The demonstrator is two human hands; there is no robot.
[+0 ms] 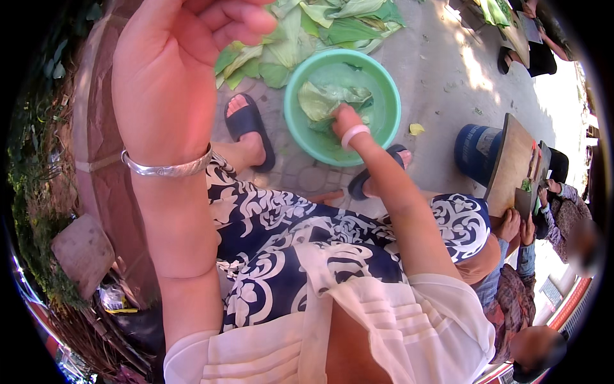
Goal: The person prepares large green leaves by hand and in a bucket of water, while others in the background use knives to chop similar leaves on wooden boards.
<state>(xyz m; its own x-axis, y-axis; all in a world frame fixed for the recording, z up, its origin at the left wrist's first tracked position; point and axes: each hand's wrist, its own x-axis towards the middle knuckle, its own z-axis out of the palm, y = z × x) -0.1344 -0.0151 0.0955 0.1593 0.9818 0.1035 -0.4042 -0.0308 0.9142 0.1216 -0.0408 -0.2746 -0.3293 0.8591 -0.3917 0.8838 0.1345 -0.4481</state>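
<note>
A large wet green leaf [319, 101] lies folded in the water of a light green plastic basin [292, 122]. My right hand [346, 120], with a pale pink bangle at the wrist, reaches into the basin and pinches the leaf near its lower edge. Raised close before the camera, my left hand [192, 53] has its palm showing and its fingers loosely curled. The picture's top edge cuts off part of that hand, and nothing shows in its visible part. A silver bracelet [168, 165] circles the left wrist.
Large green leaves [331, 29] lie spread on the paving beyond the basin. A reddish stone kerb [103, 158] runs along the left. To the right, other people work at a wooden board [501, 165] beside a blue drum [475, 149]; one person's hands [515, 225] rest near a cleaver.
</note>
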